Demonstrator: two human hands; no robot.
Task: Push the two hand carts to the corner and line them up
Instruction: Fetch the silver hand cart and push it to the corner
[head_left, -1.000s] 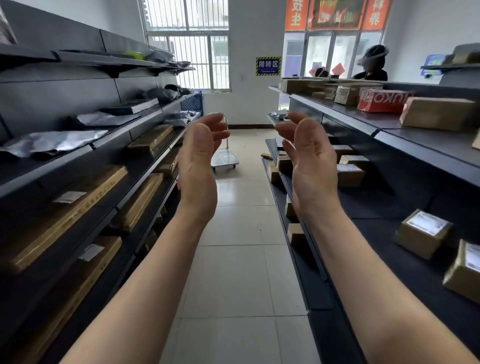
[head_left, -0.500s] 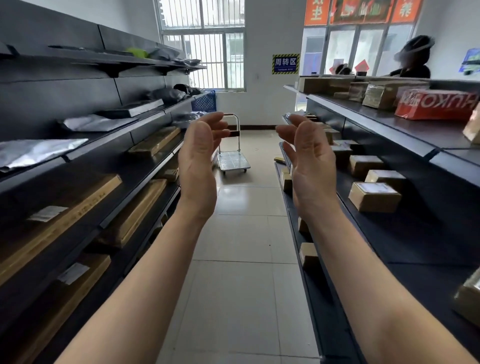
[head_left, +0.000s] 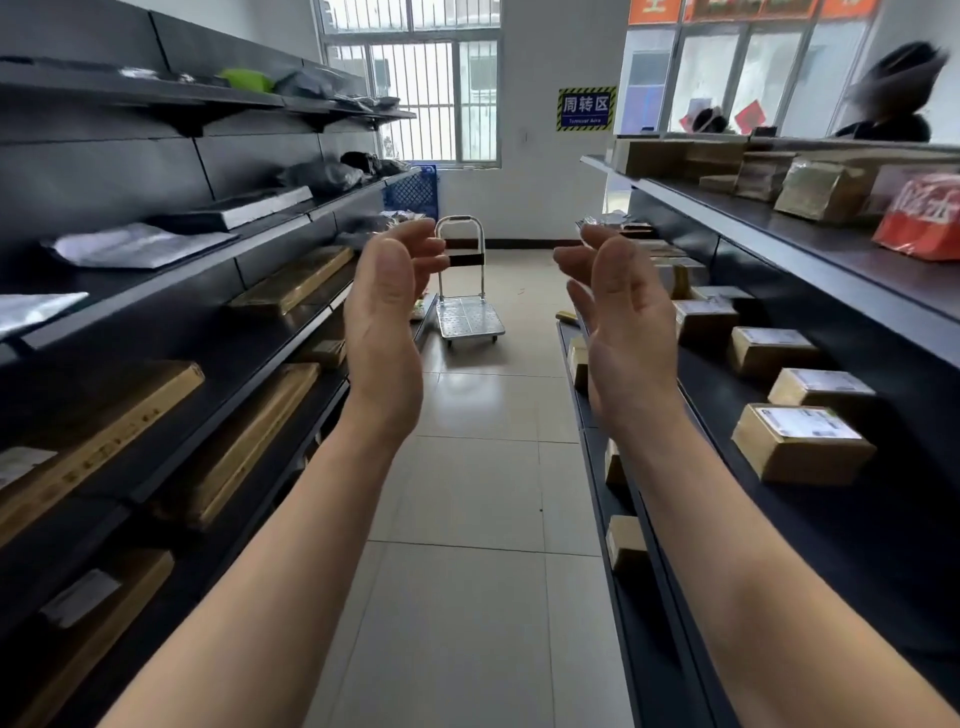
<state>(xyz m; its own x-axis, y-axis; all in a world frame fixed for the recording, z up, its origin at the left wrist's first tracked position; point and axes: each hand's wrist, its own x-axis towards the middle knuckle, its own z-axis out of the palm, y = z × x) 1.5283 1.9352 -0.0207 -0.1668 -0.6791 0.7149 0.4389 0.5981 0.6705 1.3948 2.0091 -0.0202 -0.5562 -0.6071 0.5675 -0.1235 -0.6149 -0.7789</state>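
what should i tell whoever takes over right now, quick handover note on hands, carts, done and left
Left hand: open, empty, raised palm inward.
Right hand: open, empty, raised the same way.
Hand cart: one silver platform cart stands at the far end of the aisle near the left shelving, handle upright, untouched. A second cart is not in view.
Done: nothing pushed yet.
Left: walk down the aisle, take the handle, push this cart to the corner, find the second and line them up.

Parcel depot/stockroom: dark shelving (head_left: 270, 244) w/ taped boxes (head_left: 802, 441), turnover-area sign (head_left: 585, 108).
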